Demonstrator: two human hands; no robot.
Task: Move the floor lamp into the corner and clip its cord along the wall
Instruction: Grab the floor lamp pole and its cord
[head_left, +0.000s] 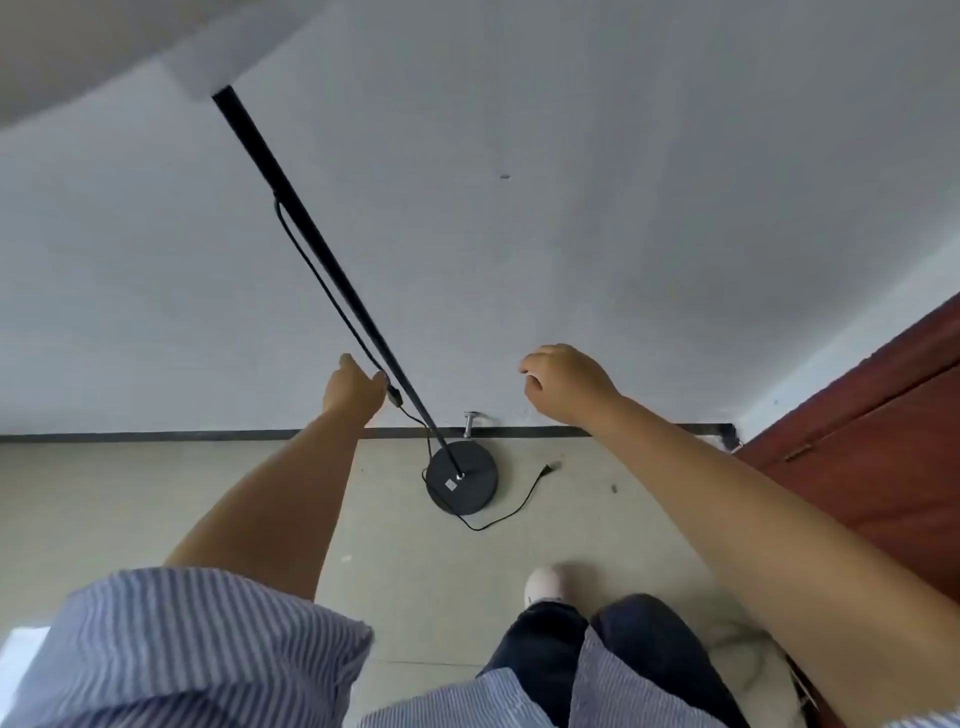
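A black floor lamp stands by the white wall, its thin pole (306, 228) rising from a round black base (462, 480) on the floor. The black cord (317, 267) hangs along the pole, passes an inline switch, loops round the base and ends in a plug (550, 469) lying on the floor. My left hand (356, 387) is at the lower pole, fingers touching the cord beside the switch. My right hand (563, 382) hovers to the right of the pole, fingers loosely curled, holding nothing.
A dark baseboard (182, 435) runs along the wall's foot. A metal door stop (470, 422) juts from the wall just behind the base. A reddish-brown door (872, 441) stands at the right, by the corner. My white shoe (545, 584) is on the grey floor.
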